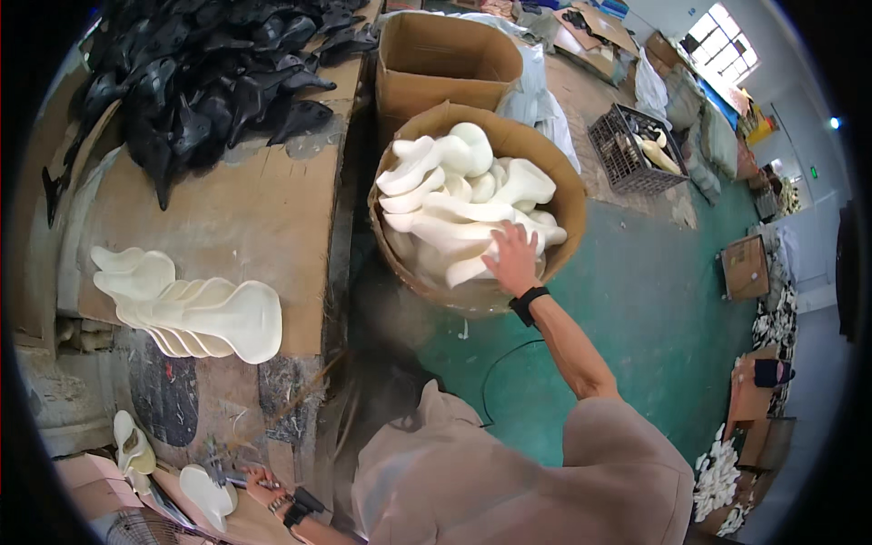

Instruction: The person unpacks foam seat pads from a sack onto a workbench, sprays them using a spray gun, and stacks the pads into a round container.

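My right hand (516, 259) reaches out over a round cardboard bin, with fingers spread and resting on or just above the pile of cream-white moulded insole-shaped pieces (463, 213). The pieces lie heaped in the cardboard bin (570, 204). At the lower left, my left hand (263, 490) is closed around a slim grey metal tool (234, 478); its far end is too blurred to name. Beside that tool lies a single white insole-shaped piece (207, 495). On the workbench, an overlapping row of similar cream pieces (195, 309) is laid out.
Black moulded pieces (218, 82) are piled on the cardboard-covered bench (263, 209) at upper left. Behind the bin stands another cardboard box (445, 86). A dark plastic crate (627, 150) sits on the right. A thin black cable (495, 368) crosses the green floor.
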The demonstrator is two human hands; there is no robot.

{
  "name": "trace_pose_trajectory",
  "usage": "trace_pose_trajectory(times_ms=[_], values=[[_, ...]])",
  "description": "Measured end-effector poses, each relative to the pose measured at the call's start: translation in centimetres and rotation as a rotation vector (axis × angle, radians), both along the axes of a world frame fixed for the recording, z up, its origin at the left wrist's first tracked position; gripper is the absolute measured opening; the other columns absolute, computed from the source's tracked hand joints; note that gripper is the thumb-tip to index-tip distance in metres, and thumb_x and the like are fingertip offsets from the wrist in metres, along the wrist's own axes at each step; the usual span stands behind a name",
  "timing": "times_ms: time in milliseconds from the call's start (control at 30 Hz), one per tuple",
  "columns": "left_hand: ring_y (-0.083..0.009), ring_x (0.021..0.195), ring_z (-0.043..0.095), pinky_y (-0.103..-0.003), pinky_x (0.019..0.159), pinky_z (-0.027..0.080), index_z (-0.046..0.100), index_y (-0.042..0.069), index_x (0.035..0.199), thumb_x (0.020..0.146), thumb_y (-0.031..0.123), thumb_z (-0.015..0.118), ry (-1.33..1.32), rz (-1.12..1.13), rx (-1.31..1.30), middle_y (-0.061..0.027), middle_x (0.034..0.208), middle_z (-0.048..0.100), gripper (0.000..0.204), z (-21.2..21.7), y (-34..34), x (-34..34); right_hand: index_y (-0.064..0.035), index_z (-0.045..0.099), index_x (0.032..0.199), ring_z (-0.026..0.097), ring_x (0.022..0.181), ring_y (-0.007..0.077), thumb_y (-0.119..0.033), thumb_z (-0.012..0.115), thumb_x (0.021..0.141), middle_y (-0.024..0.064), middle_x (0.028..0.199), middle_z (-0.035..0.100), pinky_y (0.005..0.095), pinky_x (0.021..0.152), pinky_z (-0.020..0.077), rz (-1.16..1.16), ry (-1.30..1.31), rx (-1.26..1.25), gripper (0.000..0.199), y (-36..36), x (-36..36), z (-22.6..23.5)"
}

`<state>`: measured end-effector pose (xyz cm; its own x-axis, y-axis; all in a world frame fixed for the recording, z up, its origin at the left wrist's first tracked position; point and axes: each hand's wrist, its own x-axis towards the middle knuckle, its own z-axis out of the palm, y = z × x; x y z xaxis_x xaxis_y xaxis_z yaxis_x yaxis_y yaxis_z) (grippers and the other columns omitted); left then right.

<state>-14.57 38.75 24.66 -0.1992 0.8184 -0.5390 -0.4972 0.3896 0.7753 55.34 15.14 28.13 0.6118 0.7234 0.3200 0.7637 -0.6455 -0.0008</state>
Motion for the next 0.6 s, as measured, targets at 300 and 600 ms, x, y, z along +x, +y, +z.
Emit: trace_pose_trajectory(times_ms=[300,600], values=[[-0.0214,0.042,0.042,-0.033,0.036,0.033,0.057,0.01,0.08,0.084,0.026,0.058,0.399,-0.17,-0.355,-0.0032,0.059,0.049,0.017,-2.1,-6.2,-3.9,-0.0022,0.058,0.133,0.054,0.127,0.0402,-0.053,0.081,0.072,0.022,0.134,0.058,0.0539,0.096,0.0487,-0.396,0.432,-0.038,0.083,0.4,7.2,-0.8],[-0.0205,0.055,0.051,-0.033,0.045,0.04,0.059,0.009,0.078,0.079,0.017,0.06,0.279,-0.604,-0.172,-0.0038,0.064,0.051,0.008,-5.6,-5.6,-1.8,-0.0173,0.047,0.146,0.045,0.133,0.0373,-0.042,0.083,0.069,0.0168,0.144,0.047,0.0615,0.094,0.046,0.226,0.347,-0.131,0.088,1.6,13.4,-2.2]])
